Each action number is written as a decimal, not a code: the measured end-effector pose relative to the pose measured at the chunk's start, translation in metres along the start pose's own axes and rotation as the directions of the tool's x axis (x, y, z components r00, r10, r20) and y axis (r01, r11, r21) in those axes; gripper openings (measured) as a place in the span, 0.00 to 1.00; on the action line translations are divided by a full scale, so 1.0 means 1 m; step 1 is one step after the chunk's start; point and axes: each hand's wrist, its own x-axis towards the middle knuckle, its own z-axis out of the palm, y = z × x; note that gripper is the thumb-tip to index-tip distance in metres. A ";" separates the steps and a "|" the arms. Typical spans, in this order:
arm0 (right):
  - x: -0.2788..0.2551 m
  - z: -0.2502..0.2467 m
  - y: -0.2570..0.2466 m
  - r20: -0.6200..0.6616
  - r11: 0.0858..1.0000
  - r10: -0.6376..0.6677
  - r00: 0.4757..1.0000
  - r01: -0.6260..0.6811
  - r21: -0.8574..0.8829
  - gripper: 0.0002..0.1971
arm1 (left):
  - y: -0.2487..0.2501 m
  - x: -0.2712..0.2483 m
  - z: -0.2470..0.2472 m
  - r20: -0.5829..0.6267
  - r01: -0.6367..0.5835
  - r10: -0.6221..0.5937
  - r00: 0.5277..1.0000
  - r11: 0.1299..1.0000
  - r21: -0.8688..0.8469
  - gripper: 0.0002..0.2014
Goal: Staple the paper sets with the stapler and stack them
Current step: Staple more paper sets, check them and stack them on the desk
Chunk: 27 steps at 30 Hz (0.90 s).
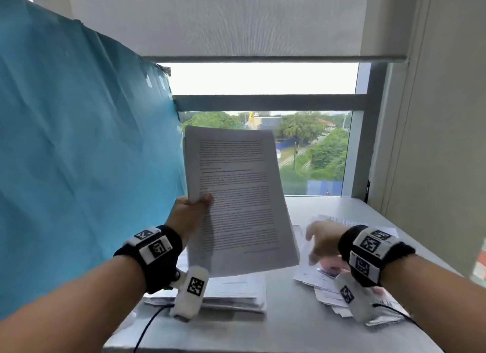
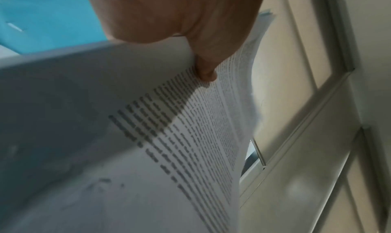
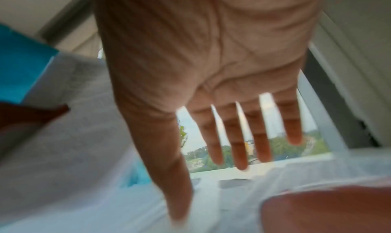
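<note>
Your left hand point(image 1: 190, 210) pinches white printed paper set point(image 1: 236, 195) upright by edge; right hand point(image 1: 322, 243) spread, empty, above loose sheets point(image 1: 319, 276) on grey bench point(image 1: 289, 326). Risk: unstapled pages may fan, slip.

Stapler not identifiable in any view. Right hand point(image 1: 322, 243) motion-blurred; a pinkish-red blur beneath it can't be identified. Held paper set point(image 1: 238, 197) hides part of the stack point(image 1: 231, 297) on the table, and its print is too small to read. Right wrist view smeared; loose papers point(image 3: 317, 173) only a white blur.
</note>
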 end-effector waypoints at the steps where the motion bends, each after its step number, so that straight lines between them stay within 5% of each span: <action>1: -0.003 0.002 0.009 0.068 0.994 0.059 0.996 -0.052 -0.101 0.26 | 0.003 -0.001 0.000 0.011 0.004 -0.004 1.000 1.000 -0.004 0.06; 8: -0.014 0.020 0.037 0.061 0.959 0.156 0.986 -0.136 -0.247 0.16 | -0.014 -0.035 0.010 0.067 0.143 -0.148 0.987 0.987 0.073 0.07; 10: -0.017 0.015 0.038 0.048 0.981 0.196 0.979 -0.196 -0.008 0.11 | -0.023 -0.046 0.012 0.099 0.187 -0.195 0.976 0.978 0.089 0.07; 12: -0.023 0.004 0.034 -0.037 0.875 0.258 0.965 -0.217 0.433 0.16 | -0.030 -0.054 0.013 0.134 0.228 -0.240 0.962 0.968 0.101 0.07; 15: -0.025 -0.027 0.022 -0.359 0.678 0.365 0.859 0.019 0.735 0.30 | -0.037 -0.066 0.015 0.207 0.268 -0.296 0.933 0.951 0.151 0.09; 18: -0.021 -0.056 -0.003 -0.623 0.446 0.396 0.675 0.451 0.773 0.23 | -0.036 -0.076 0.023 0.294 0.271 -0.311 0.904 0.948 0.169 0.10; 20: -0.016 -0.067 -0.021 -0.696 0.249 0.362 0.620 0.655 0.713 0.19 | -0.033 -0.082 0.030 0.347 0.238 -0.292 0.891 0.952 0.191 0.11; 27: -0.012 -0.065 -0.073 -0.684 0.053 0.282 0.673 0.700 0.712 0.10 | -0.017 -0.093 0.044 0.476 0.193 -0.269 0.837 0.960 0.204 0.13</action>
